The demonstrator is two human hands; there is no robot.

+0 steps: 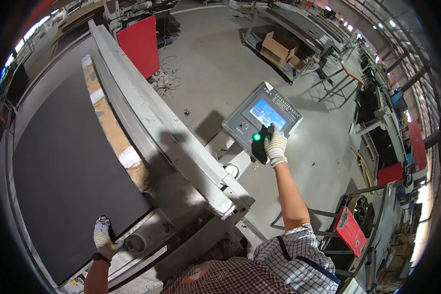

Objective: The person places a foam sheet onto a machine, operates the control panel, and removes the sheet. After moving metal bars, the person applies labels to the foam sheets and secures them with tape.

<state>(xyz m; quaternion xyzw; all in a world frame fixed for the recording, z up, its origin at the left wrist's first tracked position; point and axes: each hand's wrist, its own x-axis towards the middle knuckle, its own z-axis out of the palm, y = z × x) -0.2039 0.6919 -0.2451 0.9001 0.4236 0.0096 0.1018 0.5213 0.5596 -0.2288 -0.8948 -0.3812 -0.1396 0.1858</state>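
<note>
The right hand [275,146], gloved, is reaching out to the grey control panel [261,120] on the right, fingers curled around a black handle [260,147] just beside a glowing green button [256,137]. The left hand [104,238] is lying near, fingers spread flat on the dark conveyor belt [68,161] at its near end.

Conveyor belt [68,166] spread from 9 to 7 o'clock, left hand [104,238] resting on its near edge at 7. Frame rail [161,127] along the belt's right side, running from 11 toward centre. Control panel [262,117] just right of centre, past the rail, right hand [275,145] on its near edge. Cardboard box [279,47] on a rack at 1. Flat case [350,230] on a stand at 4.
</note>
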